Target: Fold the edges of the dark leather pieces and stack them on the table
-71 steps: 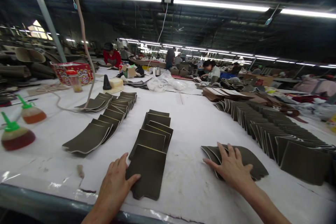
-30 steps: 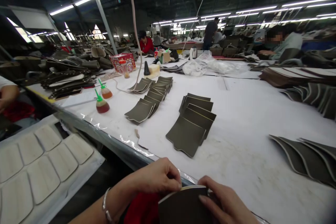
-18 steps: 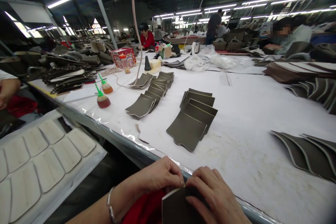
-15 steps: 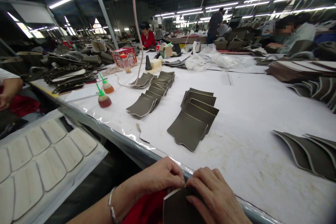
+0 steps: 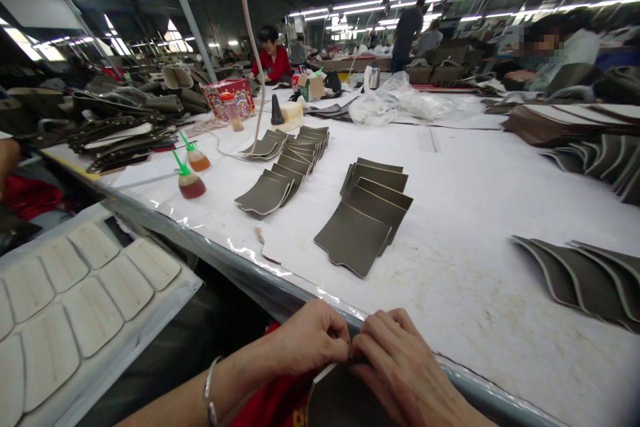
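Observation:
At the table's near edge, a dark grey-brown leather panel (image 5: 345,397) with a pale cut edge is held low in front of me. My left hand (image 5: 320,337) pinches its upper edge between thumb and curled fingers. Right beside it, my right hand (image 5: 395,360) grips the same edge, its fingers bent over the panel's top. The two hands nearly touch, and the fingertips partly hide the edge. Beyond them, a fanned stack of similar leather panels (image 5: 353,238) lies on the white table (image 5: 465,213).
More panels (image 5: 265,192) overlap farther left, and others (image 5: 575,277) lie at right. Two green-tipped bottles (image 5: 191,185) stand near the left edge. A board of pale pieces (image 5: 90,317) is at lower left. Co-workers, one in a red top (image 5: 274,65), sit or stand behind.
The whole view has shifted slightly, so table items appear a little higher and farther left. Both hands stay at the panel's edge, with the right fingers slightly more curled.

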`<state>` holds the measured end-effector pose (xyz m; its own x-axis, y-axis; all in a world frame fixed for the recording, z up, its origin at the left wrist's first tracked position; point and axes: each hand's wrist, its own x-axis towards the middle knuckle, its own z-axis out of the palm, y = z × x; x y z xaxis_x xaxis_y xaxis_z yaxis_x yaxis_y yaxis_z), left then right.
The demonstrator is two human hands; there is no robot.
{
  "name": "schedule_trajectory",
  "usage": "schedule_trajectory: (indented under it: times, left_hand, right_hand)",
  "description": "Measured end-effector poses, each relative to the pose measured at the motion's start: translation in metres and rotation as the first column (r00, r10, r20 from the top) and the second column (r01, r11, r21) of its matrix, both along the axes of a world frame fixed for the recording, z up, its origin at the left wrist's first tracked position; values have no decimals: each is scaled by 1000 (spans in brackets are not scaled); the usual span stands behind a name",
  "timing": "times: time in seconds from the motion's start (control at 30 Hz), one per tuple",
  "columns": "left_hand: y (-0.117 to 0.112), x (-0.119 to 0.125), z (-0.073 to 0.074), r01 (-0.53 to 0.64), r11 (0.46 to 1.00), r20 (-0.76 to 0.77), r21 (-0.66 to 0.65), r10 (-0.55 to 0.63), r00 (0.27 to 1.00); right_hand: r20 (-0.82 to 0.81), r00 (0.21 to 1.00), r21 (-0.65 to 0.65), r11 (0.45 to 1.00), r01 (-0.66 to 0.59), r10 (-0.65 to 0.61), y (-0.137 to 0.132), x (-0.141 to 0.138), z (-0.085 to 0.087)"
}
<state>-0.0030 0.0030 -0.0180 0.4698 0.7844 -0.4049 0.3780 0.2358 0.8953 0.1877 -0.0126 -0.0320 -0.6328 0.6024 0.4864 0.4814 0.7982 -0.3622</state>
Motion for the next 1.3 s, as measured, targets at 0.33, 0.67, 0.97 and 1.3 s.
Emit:
schedule_trajectory:
  times: [0.33, 0.67, 0.97, 1.3]
  left_hand:
    - [-1, -2, -2, 44, 998, -35, 54, -42, 999]
    - [1, 0, 1, 84, 988, -144, 130, -65, 987]
    - [3, -2, 16, 163, 951, -305, 264, -78, 949]
    - [17, -22, 50, 283, 947, -193, 153, -252, 948]
  right_hand:
    - [70, 997, -231, 973, -9, 26, 1, 5, 2]
    - [169, 985, -45, 999, -26, 33, 6, 1, -7]
    - [241, 966, -188, 981, -51, 96, 1, -3, 13]
    - [197, 964, 68, 978, -195, 179, -12, -1, 60]
